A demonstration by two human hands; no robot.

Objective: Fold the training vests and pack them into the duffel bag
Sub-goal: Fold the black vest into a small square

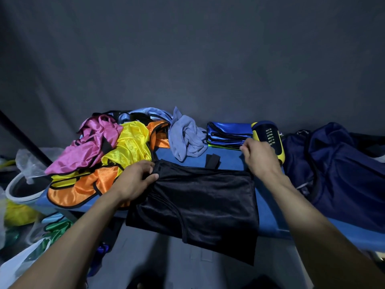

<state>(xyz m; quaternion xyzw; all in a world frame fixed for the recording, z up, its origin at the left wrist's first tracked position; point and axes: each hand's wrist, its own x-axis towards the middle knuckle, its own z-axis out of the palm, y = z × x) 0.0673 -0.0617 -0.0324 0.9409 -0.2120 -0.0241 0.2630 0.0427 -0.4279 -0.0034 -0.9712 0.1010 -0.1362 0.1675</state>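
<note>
A black training vest (200, 197) lies spread on the blue table (268, 217), its lower part hanging over the front edge. My left hand (135, 180) grips the vest's upper left corner. My right hand (260, 157) is at its upper right corner with curled fingers; whether it holds cloth is hidden. A loose heap of pink (89, 147), yellow (133, 142) and orange (83, 188) vests lies to the left. A stack of folded blue vests (229, 133) sits at the back. The navy duffel bag (337, 174) stands at the right.
A grey-blue towel (185, 136) lies crumpled behind the black vest. A yellow and navy shin guard (270, 138) rests beside the folded stack. A white bucket (23, 188), plastic bags and green cloth (56, 228) crowd the floor at the left.
</note>
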